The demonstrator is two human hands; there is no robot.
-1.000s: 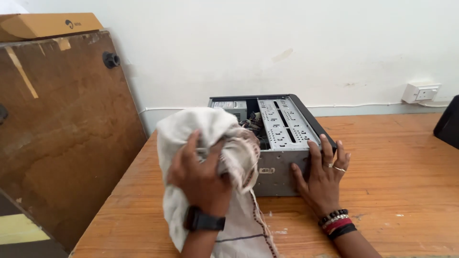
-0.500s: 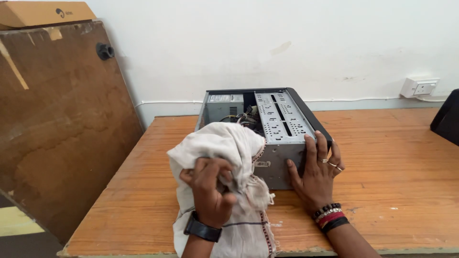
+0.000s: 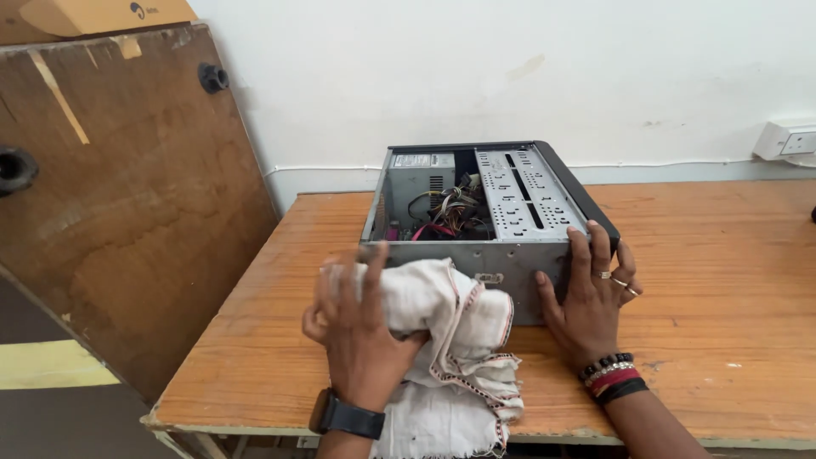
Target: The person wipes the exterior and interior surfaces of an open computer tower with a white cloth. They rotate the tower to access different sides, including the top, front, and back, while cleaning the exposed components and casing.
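Fingers spread, the left hand (image 3: 361,327) clutches a bunched white cloth (image 3: 446,340) against the near side of an open grey computer case (image 3: 484,221), the cloth's loose end hanging over the wooden table (image 3: 722,280) edge. The right hand (image 3: 591,293) lies open and flat on the case's near right corner, holding nothing. The case sits on the table near the white wall (image 3: 510,76), cables (image 3: 450,212) visible inside

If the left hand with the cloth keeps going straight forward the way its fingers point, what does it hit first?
Most likely the near grey wall of the open computer case. The left hand presses the white cloth right in front of that wall, fingers aimed at it. Whether a gap remains is unclear.
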